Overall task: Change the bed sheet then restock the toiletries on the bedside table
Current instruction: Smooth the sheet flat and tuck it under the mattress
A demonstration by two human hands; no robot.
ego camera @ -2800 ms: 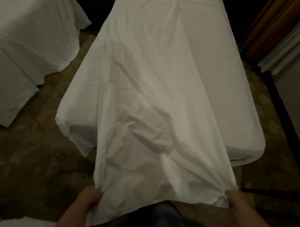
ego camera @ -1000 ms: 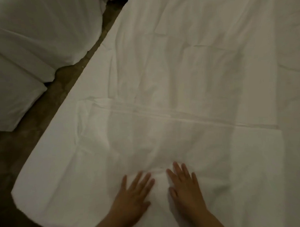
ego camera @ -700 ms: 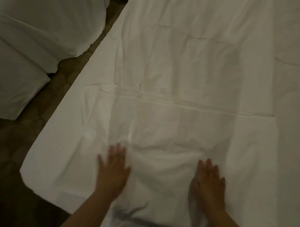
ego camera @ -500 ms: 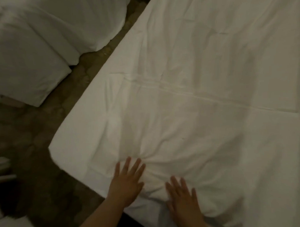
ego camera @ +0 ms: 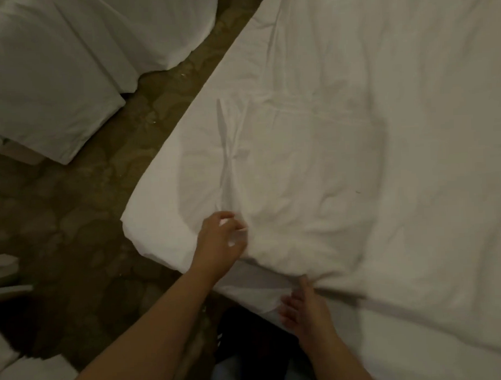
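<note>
The white bed sheet (ego camera: 341,147) lies spread over the mattress, wrinkled near the foot corner. My left hand (ego camera: 221,237) is at that corner with its fingers curled into a gather of sheet, and creases fan out from it. My right hand (ego camera: 304,304) is lower, at the mattress's foot edge. Its fingers are stretched out against the hanging sheet, with one fingertip at the spot where the fabric bunches. No toiletries or bedside table are in view.
A second bed (ego camera: 69,68) under white covers stands at the upper left, across a strip of patterned carpet (ego camera: 82,212). White folded linen (ego camera: 31,376) lies on the floor at the lower left. A pale object (ego camera: 2,269) sits at the left edge.
The sheet was drawn over the bed and smoothed with both flat hands. Since then my left hand has curled into the fabric near the corner and my right hand has dropped to the foot edge.
</note>
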